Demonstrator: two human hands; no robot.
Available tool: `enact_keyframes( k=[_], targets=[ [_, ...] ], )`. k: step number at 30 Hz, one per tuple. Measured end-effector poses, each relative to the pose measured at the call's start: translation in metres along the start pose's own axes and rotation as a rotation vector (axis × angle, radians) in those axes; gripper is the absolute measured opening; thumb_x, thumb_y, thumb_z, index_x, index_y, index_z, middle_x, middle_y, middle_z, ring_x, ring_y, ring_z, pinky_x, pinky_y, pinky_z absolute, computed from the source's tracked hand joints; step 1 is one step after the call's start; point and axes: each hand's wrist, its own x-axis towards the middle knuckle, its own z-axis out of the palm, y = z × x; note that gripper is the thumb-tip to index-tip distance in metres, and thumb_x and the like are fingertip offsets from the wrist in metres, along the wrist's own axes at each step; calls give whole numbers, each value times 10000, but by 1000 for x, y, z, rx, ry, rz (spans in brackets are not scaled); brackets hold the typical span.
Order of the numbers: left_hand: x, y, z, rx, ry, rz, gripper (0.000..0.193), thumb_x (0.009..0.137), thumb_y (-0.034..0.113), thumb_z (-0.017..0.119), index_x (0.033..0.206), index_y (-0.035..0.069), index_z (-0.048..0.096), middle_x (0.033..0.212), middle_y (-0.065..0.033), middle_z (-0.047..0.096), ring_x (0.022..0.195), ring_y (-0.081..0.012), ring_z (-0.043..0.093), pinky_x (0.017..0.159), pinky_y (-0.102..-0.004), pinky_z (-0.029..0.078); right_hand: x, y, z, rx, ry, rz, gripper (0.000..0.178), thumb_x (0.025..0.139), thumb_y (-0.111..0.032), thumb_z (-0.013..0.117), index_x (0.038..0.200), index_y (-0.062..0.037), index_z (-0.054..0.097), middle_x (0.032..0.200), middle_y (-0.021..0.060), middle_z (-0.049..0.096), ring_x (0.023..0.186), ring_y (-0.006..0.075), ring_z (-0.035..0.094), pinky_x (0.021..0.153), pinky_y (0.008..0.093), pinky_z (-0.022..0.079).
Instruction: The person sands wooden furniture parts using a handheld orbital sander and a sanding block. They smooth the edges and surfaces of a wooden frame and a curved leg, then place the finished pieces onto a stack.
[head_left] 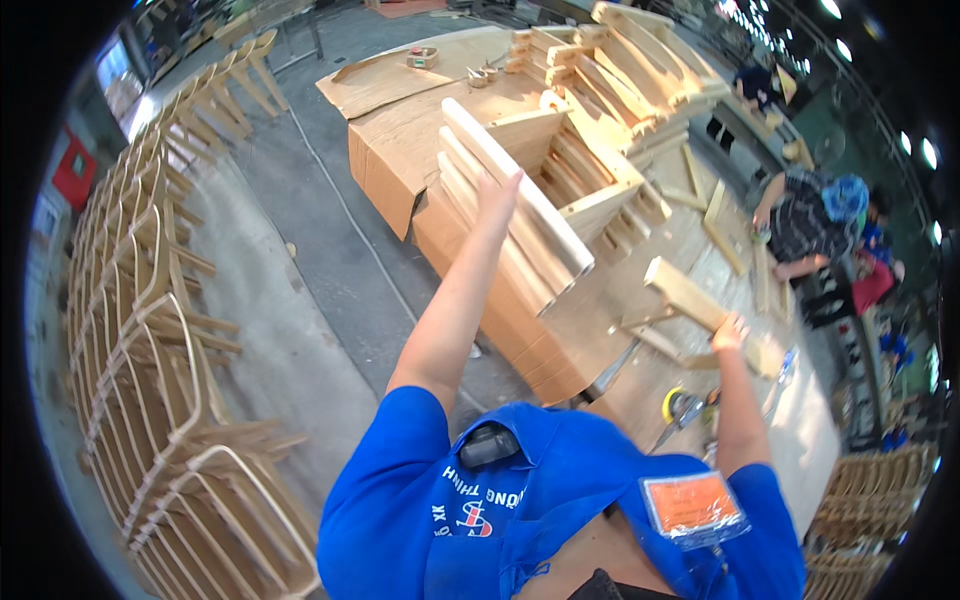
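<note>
My left hand is stretched out and laid on the curved back slats of a pale wooden chair frame, which lies tipped on a cardboard-covered worktable. Over to the right, my right hand grips a leg of another unfinished wooden chair frame lying on the same bench. A power tool with a yellow disc lies below that hand, near my body.
More chair frames are piled at the far end of the table. Rows of finished wooden chairs line the left side along a grey concrete aisle. A crouching person works at the right.
</note>
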Motion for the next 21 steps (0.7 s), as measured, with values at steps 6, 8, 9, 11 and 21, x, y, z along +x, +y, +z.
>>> enact_keyframes(
  k=[6, 8, 9, 11, 21],
  targets=[
    [47, -54, 52, -271, 163, -140, 536, 805, 277, 742, 1147, -75, 526, 1092, -211, 610, 1016, -267, 588, 883, -362, 462, -28, -8, -34, 216, -96, 129, 906, 767, -220, 724, 1468, -54, 174, 1507, 202, 252, 1396, 417, 221, 1168, 469, 152],
    [46, -51, 47, -347, 62, -185, 607, 775, 241, 766, 1189, -80, 460, 1147, -223, 584, 1051, -288, 578, 907, -365, 458, -38, -7, -45, 212, -77, 148, 966, 728, -241, 770, 1467, -63, 174, 1500, 201, 262, 1389, 424, 236, 1161, 467, 184],
    [44, -47, 45, -394, 16, -201, 647, 760, 223, 778, 1210, -83, 427, 1175, -229, 571, 1069, -298, 573, 919, -367, 456, -42, -10, -47, 178, -59, 135, 994, 707, -249, 792, 1466, -67, 177, 1497, 195, 269, 1385, 429, 243, 1156, 467, 203],
    [34, -37, 54, -364, 175, -135, 726, 769, 279, 780, 1259, -71, 373, 1205, -237, 530, 1063, -278, 561, 896, -365, 474, -36, -16, -56, 144, -53, 128, 1031, 676, -264, 823, 1462, -72, 183, 1492, 186, 280, 1378, 433, 255, 1145, 468, 235],
    [14, 21, 116, -1099, -293, -109, 517, 916, 181, 634, 1328, 38, 357, 1284, -127, 514, 1162, -268, 531, 962, -439, 477, -39, -12, -56, 25, -151, 117, 1091, 671, -418, 824, 1458, -45, 166, 1489, 170, 276, 1362, 415, 287, 1132, 456, 261]
  ],
)
